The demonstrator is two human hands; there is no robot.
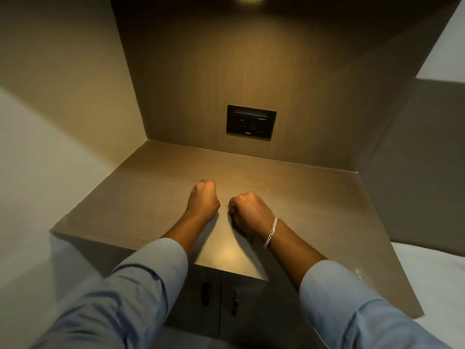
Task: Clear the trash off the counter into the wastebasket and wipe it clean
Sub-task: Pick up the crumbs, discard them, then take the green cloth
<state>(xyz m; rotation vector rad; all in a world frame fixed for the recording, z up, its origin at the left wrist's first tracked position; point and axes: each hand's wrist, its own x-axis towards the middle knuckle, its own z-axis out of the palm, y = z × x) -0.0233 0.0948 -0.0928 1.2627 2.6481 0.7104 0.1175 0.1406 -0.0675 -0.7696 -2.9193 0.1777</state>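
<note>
The brown wood-grain counter [314,197] fills the middle of the head view, set in a niche of the same material. My left hand [204,197] rests on it as a closed fist, nothing visible inside. My right hand [247,210] lies beside it, also a fist, with a ring on one finger and a silver chain bracelet on the wrist. The two fists sit a small gap apart near the counter's middle. I see no trash, cloth or wastebasket in this view.
A black switch and socket plate [251,122] is on the back wall above the counter. Two cabinet doors with dark handles [220,297] are below the front edge. A white surface [435,273] lies at the lower right. Walls close in left and right.
</note>
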